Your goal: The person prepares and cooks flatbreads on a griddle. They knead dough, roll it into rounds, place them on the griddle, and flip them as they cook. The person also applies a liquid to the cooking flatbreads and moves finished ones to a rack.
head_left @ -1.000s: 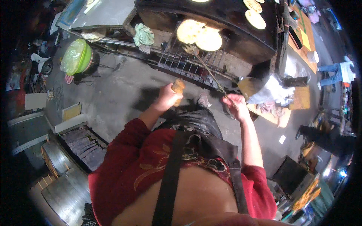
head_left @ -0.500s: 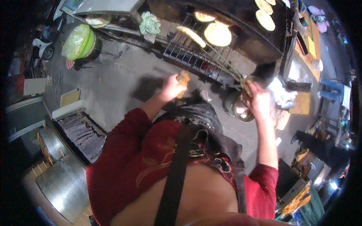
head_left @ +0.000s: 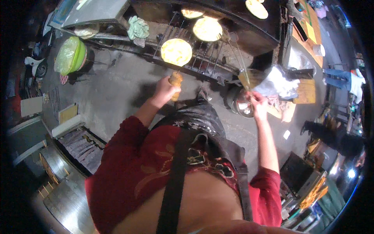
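Note:
Long metal tongs (head_left: 240,62) are in my right hand (head_left: 258,104), with its fingers closed round the handle end. The tips of the tongs reach the right edge of a round flatbread (head_left: 207,29) on the grill rack (head_left: 199,54); I cannot tell whether they grip it. Closer to me, another flatbread (head_left: 176,52) lies flat at the front left of the rack. A third flatbread (head_left: 192,14) shows behind them. My left hand (head_left: 165,92) is closed round a golden-brown, lumpy piece (head_left: 176,81) whose kind I cannot make out. It stays just in front of the rack.
A flatbread (head_left: 257,8) lies on the dark oven top (head_left: 237,17). A pale green cloth (head_left: 138,29) hangs left of the rack. A bowl (head_left: 244,106) and a white plastic bag (head_left: 277,82) are by my right hand. A green tub (head_left: 80,56) stands left, a metal drum (head_left: 70,202) lower left.
The flatbread seen nearly edge-on at the tongs' tips now lies flat at the rack's front left. The tongs have moved to the flatbread behind it. My whole view has shifted slightly.

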`<state>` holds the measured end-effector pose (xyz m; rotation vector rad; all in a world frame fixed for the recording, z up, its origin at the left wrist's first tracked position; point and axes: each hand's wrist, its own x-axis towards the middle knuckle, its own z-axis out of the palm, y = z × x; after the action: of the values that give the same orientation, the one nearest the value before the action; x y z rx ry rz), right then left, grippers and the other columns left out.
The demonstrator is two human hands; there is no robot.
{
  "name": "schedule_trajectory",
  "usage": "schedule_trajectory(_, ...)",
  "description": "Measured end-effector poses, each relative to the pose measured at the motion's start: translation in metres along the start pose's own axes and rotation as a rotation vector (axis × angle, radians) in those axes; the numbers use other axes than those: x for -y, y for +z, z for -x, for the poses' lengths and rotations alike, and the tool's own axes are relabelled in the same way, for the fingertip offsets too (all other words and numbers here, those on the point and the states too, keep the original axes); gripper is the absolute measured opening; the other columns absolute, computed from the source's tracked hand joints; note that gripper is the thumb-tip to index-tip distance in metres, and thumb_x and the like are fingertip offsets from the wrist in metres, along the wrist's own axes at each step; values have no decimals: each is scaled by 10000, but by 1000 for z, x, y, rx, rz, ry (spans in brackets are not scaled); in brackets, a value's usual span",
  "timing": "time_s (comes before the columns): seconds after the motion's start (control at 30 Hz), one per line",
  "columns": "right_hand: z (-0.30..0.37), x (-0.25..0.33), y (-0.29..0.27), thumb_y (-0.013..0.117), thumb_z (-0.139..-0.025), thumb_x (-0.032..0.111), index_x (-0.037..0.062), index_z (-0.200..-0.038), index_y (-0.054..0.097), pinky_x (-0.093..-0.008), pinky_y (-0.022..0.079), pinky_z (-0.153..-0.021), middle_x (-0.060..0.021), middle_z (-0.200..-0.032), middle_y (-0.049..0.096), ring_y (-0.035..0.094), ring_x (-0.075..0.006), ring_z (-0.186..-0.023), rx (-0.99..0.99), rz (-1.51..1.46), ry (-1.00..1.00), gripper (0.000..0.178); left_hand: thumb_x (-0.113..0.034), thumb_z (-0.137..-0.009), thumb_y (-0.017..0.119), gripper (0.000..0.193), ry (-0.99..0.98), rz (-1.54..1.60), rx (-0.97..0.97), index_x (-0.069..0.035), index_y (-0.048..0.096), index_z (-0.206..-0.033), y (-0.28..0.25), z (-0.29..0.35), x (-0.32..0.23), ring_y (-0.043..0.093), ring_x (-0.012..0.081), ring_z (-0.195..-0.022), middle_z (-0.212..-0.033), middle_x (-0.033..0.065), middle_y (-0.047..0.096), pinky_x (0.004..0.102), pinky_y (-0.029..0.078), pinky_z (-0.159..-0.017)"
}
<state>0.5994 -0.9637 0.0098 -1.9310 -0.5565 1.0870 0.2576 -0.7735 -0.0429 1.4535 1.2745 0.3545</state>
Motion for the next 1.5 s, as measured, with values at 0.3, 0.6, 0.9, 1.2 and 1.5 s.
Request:
schedule_trajectory(0.3, -49, -21, 41, 653, -852, 139, 28, -1044, 671, -209, 474, -616, 0, -829, 670, 593, -70, -702, 255, -193, 28, 223, -118, -624, 723, 322, 34, 43, -5, -6, 635, -912, -5, 9, -12, 625, 150, -732, -811, 70, 670, 314, 499, -682)
schedule_trajectory(0.6, 48, 83, -28, 712, -737, 133, 60, -1095, 611, -375, 509, -656, -127, -874, 628, 629, -297, -747, -79, 1191, -856, 378, -94, -603, 730, 339, 8, 243, 16, -7, 624, -913, 4, 2, -2, 621, 153, -721, -797, 61, 660, 313, 499, -674)
schedule_trajectory(0.9, 50, 87, -30, 713, -755, 98, 12, -1031, 679, -267, 510, -783, -39, -858, 690, 642, -143, -830, 247, 108, -193, 291, -163, -561, 777, 438, 60, -115, -90, -20, 640, -952, -1, 14, 25, 668, 270, -804, -862, 161, 684, 356, 517, -745)
schedule_trajectory(1.2, -27, 19, 66, 640, -858, 243, 39, -978, 677, -176, 323, -443, -15, -824, 691, 486, -24, -529, 454, -324, 34, 240, -180, -651, 718, 346, 100, 50, 19, -28, 637, -951, -9, 79, 51, 643, 199, -770, -841, 109, 676, 342, 502, -731)
schedule_trajectory(1.5, -32, 72, 106, 661, -800, 152, -18, -982, 684, -284, 489, -711, -86, -866, 704, 636, -163, -751, 324, -42, -219, 250, -146, -608, 729, 328, -14, 77, 60, -22, 659, -904, -13, 71, 74, 627, 146, -746, -804, 47, 667, 320, 500, -706)
